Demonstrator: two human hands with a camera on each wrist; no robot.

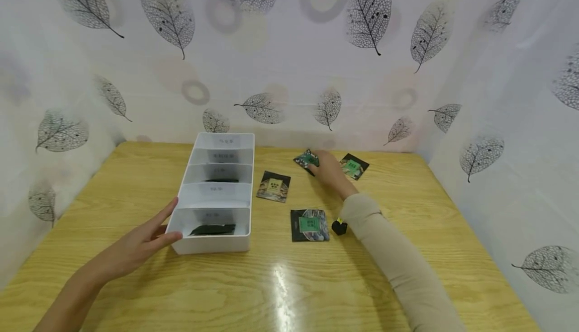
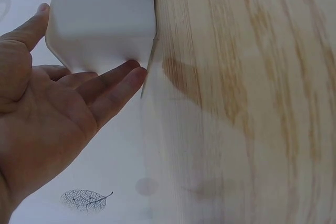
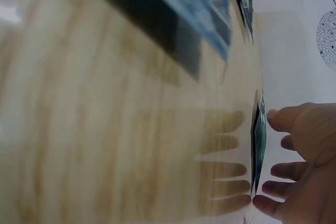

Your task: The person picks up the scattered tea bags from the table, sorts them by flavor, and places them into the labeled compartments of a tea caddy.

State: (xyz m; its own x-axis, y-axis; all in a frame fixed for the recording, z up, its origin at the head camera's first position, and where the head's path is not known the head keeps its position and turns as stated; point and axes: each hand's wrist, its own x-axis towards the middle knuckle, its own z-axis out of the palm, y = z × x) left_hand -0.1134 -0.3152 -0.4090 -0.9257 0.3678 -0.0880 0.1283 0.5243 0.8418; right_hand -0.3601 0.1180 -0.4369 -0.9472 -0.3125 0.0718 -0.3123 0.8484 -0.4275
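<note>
My left hand (image 1: pixel 135 246) rests at the near left corner of a long white divided box (image 1: pixel 212 244), thumb along the front rim and fingers against the left side wall. In the left wrist view those fingers (image 2: pixel 113 90) are fairly straight against the white plastic. Toward the back of the table, my right hand (image 1: pixel 332 171) reaches down over a dark patterned sachet with a green label (image 1: pixel 306 160). Seen from the right wrist, the fingertips (image 3: pixel 275 171) spread right along this sachet (image 3: pixel 258 140), loosely bent and not closed round it.
Other sachets lie flat: a yellow-labelled one (image 1: pixel 274 186), a green-labelled one (image 1: pixel 309 225) in front and another (image 1: pixel 354 166) at the back right. A small black object with a yellow bit (image 1: pixel 339 227) sits beside the right sleeve. Dark packets (image 1: pixel 213 229) lie in two box compartments.
</note>
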